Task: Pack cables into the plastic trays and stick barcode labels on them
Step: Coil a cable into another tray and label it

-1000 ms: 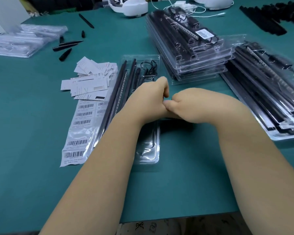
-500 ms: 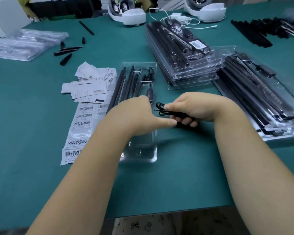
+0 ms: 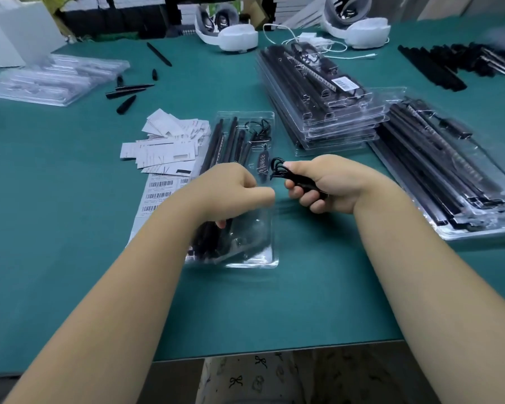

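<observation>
We are at a packing workbench in a small workshop. A green table (image 3: 70, 228) carries stacked filled trays (image 3: 327, 112), barcode label sheets (image 3: 159, 189) and empty trays (image 3: 50, 80)

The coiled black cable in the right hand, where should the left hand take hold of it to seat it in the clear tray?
Probably at the free loops of the coiled black cable, pinched from the left. They stick out past the right hand, which grips the bundle's middle, and they point toward the left hand over the clear plastic tray.

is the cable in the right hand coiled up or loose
Coiled. The cable sits bunched in the right hand, short loops sticking out past the fingers, above the tray, not yet in it.
</observation>
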Available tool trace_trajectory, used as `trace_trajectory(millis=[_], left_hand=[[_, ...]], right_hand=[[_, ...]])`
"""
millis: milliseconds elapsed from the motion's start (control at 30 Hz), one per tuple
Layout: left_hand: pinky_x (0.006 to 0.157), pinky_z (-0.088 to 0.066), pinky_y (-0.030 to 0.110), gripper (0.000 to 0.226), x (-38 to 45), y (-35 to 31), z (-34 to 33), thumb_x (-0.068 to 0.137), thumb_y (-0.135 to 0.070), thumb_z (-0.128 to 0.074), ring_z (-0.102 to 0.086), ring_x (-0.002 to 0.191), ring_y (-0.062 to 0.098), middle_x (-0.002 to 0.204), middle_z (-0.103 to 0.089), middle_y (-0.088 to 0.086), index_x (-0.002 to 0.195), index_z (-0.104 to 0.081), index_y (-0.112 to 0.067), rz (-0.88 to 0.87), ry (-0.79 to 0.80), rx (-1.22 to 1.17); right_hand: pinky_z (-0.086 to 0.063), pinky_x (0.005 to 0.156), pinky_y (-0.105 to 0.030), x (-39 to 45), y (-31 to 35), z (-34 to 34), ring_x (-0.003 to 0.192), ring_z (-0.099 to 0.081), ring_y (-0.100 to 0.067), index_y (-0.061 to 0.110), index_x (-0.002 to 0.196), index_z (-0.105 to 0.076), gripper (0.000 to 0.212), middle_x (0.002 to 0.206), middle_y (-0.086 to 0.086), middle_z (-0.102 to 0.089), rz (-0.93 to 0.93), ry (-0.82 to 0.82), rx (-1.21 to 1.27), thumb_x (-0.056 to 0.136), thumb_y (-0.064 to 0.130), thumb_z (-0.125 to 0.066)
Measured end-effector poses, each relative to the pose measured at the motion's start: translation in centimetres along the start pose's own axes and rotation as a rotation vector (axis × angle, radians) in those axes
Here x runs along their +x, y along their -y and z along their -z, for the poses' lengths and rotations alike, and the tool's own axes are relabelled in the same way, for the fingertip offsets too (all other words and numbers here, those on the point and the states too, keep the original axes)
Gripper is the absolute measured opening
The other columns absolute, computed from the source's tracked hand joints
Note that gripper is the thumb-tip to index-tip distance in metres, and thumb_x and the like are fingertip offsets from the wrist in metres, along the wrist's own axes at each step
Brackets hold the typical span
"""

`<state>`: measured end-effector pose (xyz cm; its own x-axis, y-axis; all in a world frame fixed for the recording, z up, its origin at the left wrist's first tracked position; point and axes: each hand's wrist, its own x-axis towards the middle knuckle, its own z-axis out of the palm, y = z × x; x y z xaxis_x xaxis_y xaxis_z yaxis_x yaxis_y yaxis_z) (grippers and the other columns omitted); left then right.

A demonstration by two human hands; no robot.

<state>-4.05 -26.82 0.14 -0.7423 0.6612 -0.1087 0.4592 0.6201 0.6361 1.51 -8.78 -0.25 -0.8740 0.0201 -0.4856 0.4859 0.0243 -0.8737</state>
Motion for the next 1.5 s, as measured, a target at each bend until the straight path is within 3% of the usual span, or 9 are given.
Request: trace_trajectory(millis=[133, 333, 433, 533, 700, 967, 1133, 1267, 1500], left_hand=[[0.039, -0.035, 0.014, 0.034, -0.8, 1.0, 0.1, 0.069, -0.032, -0.054, -0.030, 0.037, 0.007, 0.043, -0.032, -0.009, 0.043, -0.036, -0.022, -0.042, -0.099, -0.332], [0.038, -0.031, 0.017, 0.037, -0.2, 0.6, -1.3, 0.073, -0.026, -0.055, -0.027, 0.038, 0.011, 0.043, -0.026, -0.005, 0.046, -0.035, -0.014, -0.104, -0.296, -0.349], [0.043, -0.031, 0.023, 0.036, 0.0, 0.7, -1.7, 0.070, -0.027, -0.056, -0.028, 0.038, 0.012, 0.043, -0.028, -0.003, 0.056, -0.038, 0.001, -0.110, -0.318, -0.362], [0.044, -0.030, 0.025, 0.039, 0.0, 0.7, -1.8, 0.070, -0.027, -0.058, -0.027, 0.039, 0.012, 0.049, -0.029, 0.004, 0.057, -0.038, 0.003, -0.127, -0.318, -0.357], [0.036, -0.030, 0.018, 0.036, 0.0, 0.8, -1.7, 0.080, -0.014, -0.062, -0.028, 0.035, 0.013, 0.047, -0.029, 0.005, 0.058, -0.041, 0.006, -0.124, -0.321, -0.388], [0.038, -0.029, 0.021, 0.042, 0.0, 0.8, -1.8, 0.080, -0.014, -0.065, -0.024, 0.038, 0.011, 0.042, -0.025, -0.006, 0.057, -0.035, 0.004, -0.140, -0.307, -0.350], [0.037, -0.029, 0.018, 0.043, -0.1, 0.8, -1.8, 0.080, -0.014, -0.065, -0.023, 0.038, 0.013, 0.043, -0.024, -0.004, 0.056, -0.035, 0.003, -0.146, -0.296, -0.377], [0.037, -0.027, 0.018, 0.044, -0.1, 0.8, -1.9, 0.079, -0.017, -0.066, -0.024, 0.038, 0.010, 0.042, -0.024, -0.008, 0.051, -0.034, -0.007, -0.146, -0.316, -0.351], [0.038, -0.028, 0.015, 0.049, 0.1, 1.1, -2.1, 0.080, -0.019, -0.068, -0.029, 0.038, 0.004, 0.036, -0.033, -0.011, 0.045, -0.033, -0.018, -0.171, -0.347, -0.295]], right_hand=[[-0.030, 0.032, -0.013, -0.5, -0.4, -2.4, 0.033, -0.037, -0.006, 0.012, 0.070, -0.054, 0.037, 0.047, 0.004, -0.048, -0.002, -0.110, -0.034, 0.097, 0.036, -0.047], [-0.025, 0.050, -0.033, -1.2, -0.8, -6.2, 0.073, -0.042, -0.027, 0.005, 0.073, -0.042, 0.040, 0.069, -0.003, -0.044, 0.269, -0.579, -1.011, 0.101, 0.031, -0.031], [-0.027, 0.054, -0.033, -0.9, -1.7, -6.9, 0.079, -0.042, -0.028, 0.011, 0.112, -0.038, 0.024, 0.080, -0.003, -0.046, 0.332, -0.640, -0.954, 0.102, 0.032, -0.032], [-0.020, 0.047, -0.033, -0.9, -2.3, -7.0, 0.072, -0.041, -0.028, 0.014, 0.097, -0.031, 0.019, 0.069, 0.001, -0.039, 0.378, -0.688, -0.903, 0.100, 0.032, -0.036], [-0.032, 0.062, -0.033, -1.3, -3.0, -6.8, 0.073, -0.040, -0.027, 0.011, 0.099, -0.054, 0.025, 0.094, -0.002, -0.032, 0.349, -0.710, -0.961, 0.097, 0.035, -0.046], [-0.012, 0.046, -0.026, -2.3, -2.4, -7.2, 0.061, -0.030, -0.022, 0.016, 0.108, -0.060, 0.032, 0.072, 0.002, -0.018, 0.367, -0.576, -1.355, 0.098, 0.038, -0.040], [-0.011, 0.047, -0.026, -2.4, -2.1, -6.7, 0.088, -0.030, -0.017, 0.019, 0.107, -0.061, 0.026, 0.079, 0.004, -0.022, 0.419, -0.512, -1.462, 0.094, 0.037, -0.048], [-0.012, 0.047, -0.028, -1.8, -2.5, -7.4, 0.080, -0.028, -0.020, 0.007, 0.086, -0.052, 0.011, 0.072, 0.003, -0.015, 0.379, -0.559, -1.276, 0.091, 0.016, -0.050], [-0.017, 0.045, -0.028, -0.8, -2.5, -7.6, 0.070, -0.039, -0.026, 0.018, 0.076, -0.048, 0.021, 0.070, 0.002, -0.032, 0.306, -0.664, -0.953, 0.089, 0.033, -0.055]])
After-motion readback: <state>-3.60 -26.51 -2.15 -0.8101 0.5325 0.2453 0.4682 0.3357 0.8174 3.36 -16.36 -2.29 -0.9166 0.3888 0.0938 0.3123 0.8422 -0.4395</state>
